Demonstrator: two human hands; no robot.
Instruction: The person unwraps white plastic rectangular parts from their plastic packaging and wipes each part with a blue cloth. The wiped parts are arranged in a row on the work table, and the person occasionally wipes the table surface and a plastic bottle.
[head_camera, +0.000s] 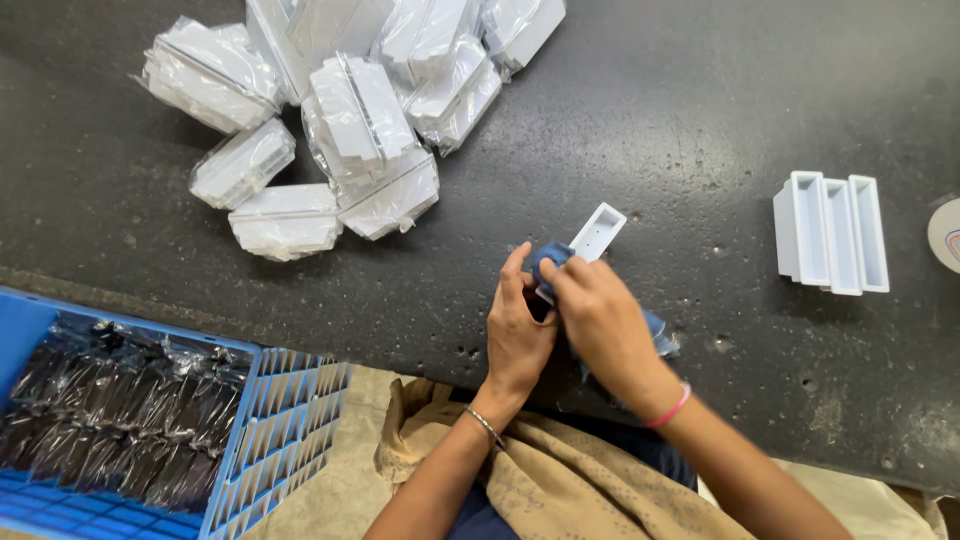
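White tray (598, 232) is pinched over the table (700, 120) edge by left hand (517, 335) and right hand (598, 322), apparently with blue cloth (545, 258); a loosened pinch could drop it lapward.

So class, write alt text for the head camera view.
Two bare hands, left hand and right hand, hold a small white rectangular housing and a blue cloth over a dark table. Bagged white parts lie beyond; three white housings stand right; a blue crate sits left.
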